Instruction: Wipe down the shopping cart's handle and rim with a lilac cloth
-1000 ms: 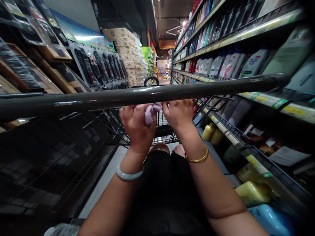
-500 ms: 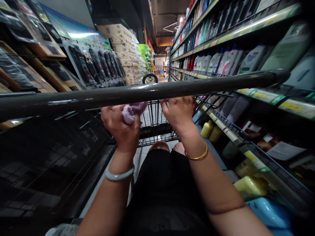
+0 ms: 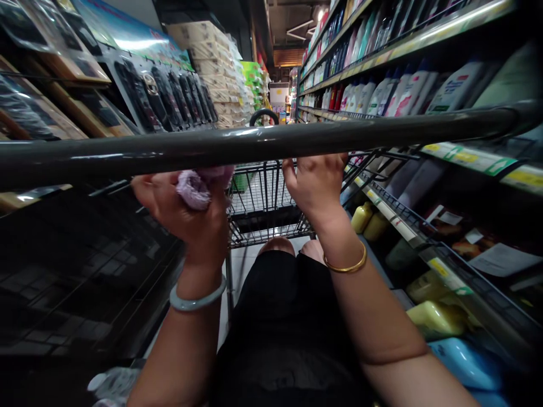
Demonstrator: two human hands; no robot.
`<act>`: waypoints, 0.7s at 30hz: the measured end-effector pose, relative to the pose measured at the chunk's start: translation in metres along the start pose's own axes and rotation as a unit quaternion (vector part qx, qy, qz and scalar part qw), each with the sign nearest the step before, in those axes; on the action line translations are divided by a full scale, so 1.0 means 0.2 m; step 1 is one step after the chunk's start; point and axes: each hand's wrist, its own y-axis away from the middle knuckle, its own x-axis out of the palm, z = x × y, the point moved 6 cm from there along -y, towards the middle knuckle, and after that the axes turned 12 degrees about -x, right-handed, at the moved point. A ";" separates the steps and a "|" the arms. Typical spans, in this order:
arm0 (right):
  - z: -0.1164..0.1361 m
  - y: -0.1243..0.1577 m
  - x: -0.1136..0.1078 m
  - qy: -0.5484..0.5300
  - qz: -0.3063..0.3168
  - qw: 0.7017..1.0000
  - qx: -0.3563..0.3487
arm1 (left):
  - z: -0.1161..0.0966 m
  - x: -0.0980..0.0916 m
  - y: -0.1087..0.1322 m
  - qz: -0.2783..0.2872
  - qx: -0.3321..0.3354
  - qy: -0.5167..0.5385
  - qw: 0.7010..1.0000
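Observation:
A dark, shiny cart bar [image 3: 254,141] runs across the view, and the wire shopping cart [image 3: 271,189] stretches out beyond it. Just below the bar, my left hand [image 3: 186,217] is closed around a bunched purple cloth [image 3: 193,189]; some of its fingers are blurred or behind the bar. My right hand [image 3: 316,186] is up against the underside of the bar with its fingers curled. Its fingertips are hidden, so what it grips does not show. A pale bangle [image 3: 198,302] circles the left wrist and a gold bangle [image 3: 345,265] the right.
Shelves [image 3: 403,53] of bottles line the right side, close to the cart. Packaged goods [image 3: 169,96] hang on the left, with stacked boxes [image 3: 220,73] farther on. Yellow bottles [image 3: 362,217] and a blue bottle [image 3: 464,362] stand low at right. A clear plastic item [image 3: 114,381] lies low at left.
My left hand with the purple cloth has moved left along the bar. My right hand appears slightly farther right and higher. The bar sits higher in view, and the surroundings have shifted a little.

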 end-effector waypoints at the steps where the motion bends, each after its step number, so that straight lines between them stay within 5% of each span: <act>1: 0.00 0.00 0.00 0.006 0.015 1.000 0.003 | 0.01 0.00 0.00 -0.005 -0.002 -0.001 1.000; 4: 0.00 -0.01 0.00 -0.005 0.045 0.999 0.011 | 0.09 0.05 0.10 0.014 0.008 -0.025 1.000; 9: 0.00 -0.01 -0.02 -0.046 0.037 0.998 0.020 | 0.14 0.15 0.25 0.138 0.017 -0.048 0.989; 15: 0.00 0.01 -0.03 -0.064 -0.025 0.998 0.008 | -0.01 -0.05 -0.02 -0.046 0.017 0.002 0.999; 17: 0.00 0.01 -0.03 -0.069 -0.038 0.997 0.005 | 0.02 -0.04 -0.04 -0.045 0.020 -0.008 0.999; 21: 0.00 0.01 -0.03 -0.070 -0.043 0.997 0.002 | 0.14 0.08 0.09 0.052 0.053 -0.082 0.994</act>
